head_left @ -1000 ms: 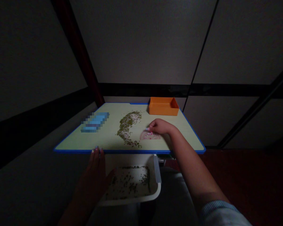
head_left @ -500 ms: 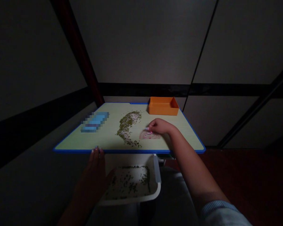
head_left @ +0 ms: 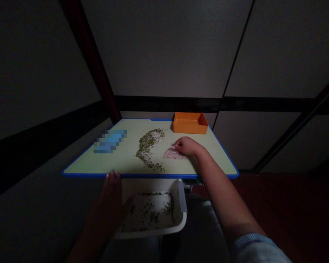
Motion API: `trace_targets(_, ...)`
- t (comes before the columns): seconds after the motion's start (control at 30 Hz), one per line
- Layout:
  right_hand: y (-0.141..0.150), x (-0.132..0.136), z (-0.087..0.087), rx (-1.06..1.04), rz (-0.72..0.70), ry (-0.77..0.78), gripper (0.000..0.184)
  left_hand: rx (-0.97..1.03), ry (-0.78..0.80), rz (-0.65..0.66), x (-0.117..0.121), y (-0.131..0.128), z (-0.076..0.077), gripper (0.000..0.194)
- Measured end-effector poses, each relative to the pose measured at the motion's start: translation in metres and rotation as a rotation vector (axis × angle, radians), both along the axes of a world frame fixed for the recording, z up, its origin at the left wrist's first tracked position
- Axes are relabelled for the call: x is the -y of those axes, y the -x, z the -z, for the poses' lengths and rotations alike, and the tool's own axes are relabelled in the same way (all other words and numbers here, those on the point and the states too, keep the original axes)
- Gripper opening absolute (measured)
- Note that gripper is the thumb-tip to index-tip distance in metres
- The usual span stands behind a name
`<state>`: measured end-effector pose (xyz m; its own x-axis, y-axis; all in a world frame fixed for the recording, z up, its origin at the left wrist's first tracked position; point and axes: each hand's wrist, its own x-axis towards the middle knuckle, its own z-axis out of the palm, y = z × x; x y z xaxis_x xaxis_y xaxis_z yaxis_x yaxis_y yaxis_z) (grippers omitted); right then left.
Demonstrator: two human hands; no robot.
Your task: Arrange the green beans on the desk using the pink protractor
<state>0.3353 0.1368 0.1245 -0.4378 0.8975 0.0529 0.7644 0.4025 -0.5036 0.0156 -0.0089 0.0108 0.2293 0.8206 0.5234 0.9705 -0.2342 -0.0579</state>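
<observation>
My right hand (head_left: 188, 145) is closed in a pinch on the upper edge of a pink, see-through protractor (head_left: 171, 155), which is low over or on the pale table top (head_left: 120, 160). Left of the protractor, a curved spread of small green beans or grains (head_left: 145, 144) lies on the table, with paler bits among them. My left hand (head_left: 109, 201) is in shadow at the near edge, its fingers stretched out to the blue rim and its thumb apart. Beneath that edge, beside the left hand, is a white basin (head_left: 182, 223) with more green grains scattered over its bottom.
An orange open box (head_left: 190, 129) stands at the table's far right corner. Toward the left side lies a blue, pixelated flat thing (head_left: 111, 141). Wall panels (head_left: 167, 54) rise close behind the table, and a dark red post (head_left: 90, 62) stands at the back left.
My right hand and the protractor have shifted very slightly away from me and to the right. The left hand, grains, box and basin look the same.
</observation>
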Motion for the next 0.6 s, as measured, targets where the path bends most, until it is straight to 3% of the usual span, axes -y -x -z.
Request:
trace_targets(0.33,-0.0003,0.0022,-0.0015,-0.168,-0.171,0.111,0.030,-0.007,-0.007,-0.015,0.0005,0.0001,0.0012,0.086)
trace_targets(0.6,0.0007,0.0032,-0.0022,-0.114,-0.087,0.074,0.029,-0.008,-0.009,-0.012,-0.0009,0.0008,0.0023,0.085)
